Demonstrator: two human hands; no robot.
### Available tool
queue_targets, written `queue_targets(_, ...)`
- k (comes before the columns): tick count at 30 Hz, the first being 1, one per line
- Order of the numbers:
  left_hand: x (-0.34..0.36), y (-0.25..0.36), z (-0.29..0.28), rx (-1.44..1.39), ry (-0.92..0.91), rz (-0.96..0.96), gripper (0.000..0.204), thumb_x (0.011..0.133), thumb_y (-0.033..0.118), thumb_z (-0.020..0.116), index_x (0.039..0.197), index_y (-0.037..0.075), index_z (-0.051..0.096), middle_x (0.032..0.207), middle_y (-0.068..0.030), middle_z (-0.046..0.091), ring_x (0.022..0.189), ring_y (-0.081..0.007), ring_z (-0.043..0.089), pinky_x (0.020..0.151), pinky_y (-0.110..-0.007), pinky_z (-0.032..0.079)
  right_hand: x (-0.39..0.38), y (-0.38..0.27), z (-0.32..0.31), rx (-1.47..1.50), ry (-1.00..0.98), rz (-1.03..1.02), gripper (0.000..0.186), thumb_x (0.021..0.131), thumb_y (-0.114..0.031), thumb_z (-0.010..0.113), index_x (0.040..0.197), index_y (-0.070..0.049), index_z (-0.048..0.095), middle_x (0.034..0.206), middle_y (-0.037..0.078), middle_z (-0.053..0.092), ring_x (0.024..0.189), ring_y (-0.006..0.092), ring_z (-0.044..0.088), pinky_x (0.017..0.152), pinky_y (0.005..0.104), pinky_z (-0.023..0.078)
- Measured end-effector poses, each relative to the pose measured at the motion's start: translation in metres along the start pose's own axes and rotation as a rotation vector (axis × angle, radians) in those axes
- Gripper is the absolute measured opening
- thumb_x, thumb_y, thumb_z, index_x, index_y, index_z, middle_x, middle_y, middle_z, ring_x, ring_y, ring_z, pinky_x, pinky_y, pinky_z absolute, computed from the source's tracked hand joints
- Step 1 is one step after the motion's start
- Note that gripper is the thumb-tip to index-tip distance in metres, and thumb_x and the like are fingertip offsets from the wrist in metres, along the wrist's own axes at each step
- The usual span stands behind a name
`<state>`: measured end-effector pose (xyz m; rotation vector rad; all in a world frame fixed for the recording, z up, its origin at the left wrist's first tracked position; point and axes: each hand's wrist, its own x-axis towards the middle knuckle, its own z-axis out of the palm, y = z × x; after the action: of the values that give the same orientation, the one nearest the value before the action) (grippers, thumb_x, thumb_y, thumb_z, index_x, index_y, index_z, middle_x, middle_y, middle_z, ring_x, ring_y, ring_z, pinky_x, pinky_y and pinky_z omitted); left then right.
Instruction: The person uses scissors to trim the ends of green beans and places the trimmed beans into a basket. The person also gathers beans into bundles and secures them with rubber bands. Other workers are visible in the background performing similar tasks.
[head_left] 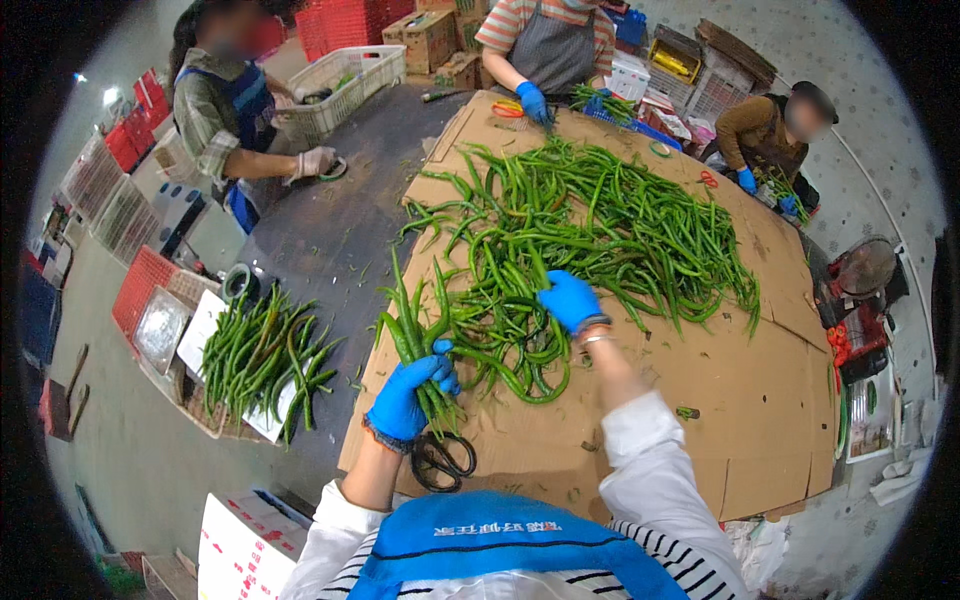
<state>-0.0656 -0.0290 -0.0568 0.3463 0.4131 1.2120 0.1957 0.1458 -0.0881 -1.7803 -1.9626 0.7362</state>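
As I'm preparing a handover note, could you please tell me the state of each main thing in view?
Bunch of long green peppers, held together
Blue-gloved left hand, fingers closed around bunch
Blue-gloved right hand, fingers curled, grip unclear
Heap of long green peppers, loose, spread
Black scissors, set down, blades unclear
Brown cardboard sheet, laid flat
White plastic crate, uncovered

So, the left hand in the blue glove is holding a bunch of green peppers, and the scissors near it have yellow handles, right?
Not quite: the scissors handles are black, not yellow, as the head view shows. The blue-gloved left hand does hold a bunch of green peppers near them.
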Motion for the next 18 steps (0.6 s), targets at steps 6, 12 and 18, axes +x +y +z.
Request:
queue_targets(6, 0.012, -0.008, 0.002, -0.004, 0.044, -0.096, 0.035, 0.088, 0.015, 0.053, 0.121, 0.003, 0.049, 0.094, -0.0065, 0.059, 0.084, -0.0201, 0.058, 0.08, -0.037, 0.047, -0.059, -0.008, -0.096, -0.329, 0.124, -0.294, 0.031, 0.074, -0.02, 0.054, 0.103, -0.014, 0.064, 0.098, 0.015, 0.063, 0.086, 0.0363, 0.059, 0.076, 0.0447, 0.048)
queue_targets(12, 0.024, -0.017, 0.023, 0.075, -0.074, -0.254, 0.039, 0.09, 0.015, 0.052, 0.125, 0.0, 0.046, 0.123, -0.0182, 0.053, 0.112, -0.0313, 0.053, 0.092, -0.041, 0.046, -0.088, -0.081, -0.117, -0.1, 0.221, -0.863, 0.025, 0.069, 0.001, 0.053, 0.085, -0.012, 0.066, 0.093, 0.009, 0.061, 0.085, 0.0299, 0.059, 0.073, 0.0373, 0.05)
queue_targets(18, 0.017, -0.026, 0.052, 0.106, -0.174, -0.27, 0.037, 0.088, 0.01, 0.054, 0.123, -0.001, 0.047, 0.115, -0.0188, 0.057, 0.108, -0.0308, 0.056, 0.091, -0.039, 0.047, -0.088, -0.114, -0.071, -0.363, 0.091, -1.037, 0.019, 0.066, -0.003, 0.055, 0.081, -0.009, 0.064, 0.088, 0.009, 0.059, 0.077, 0.0305, 0.058, 0.064, 0.0388, 0.049)
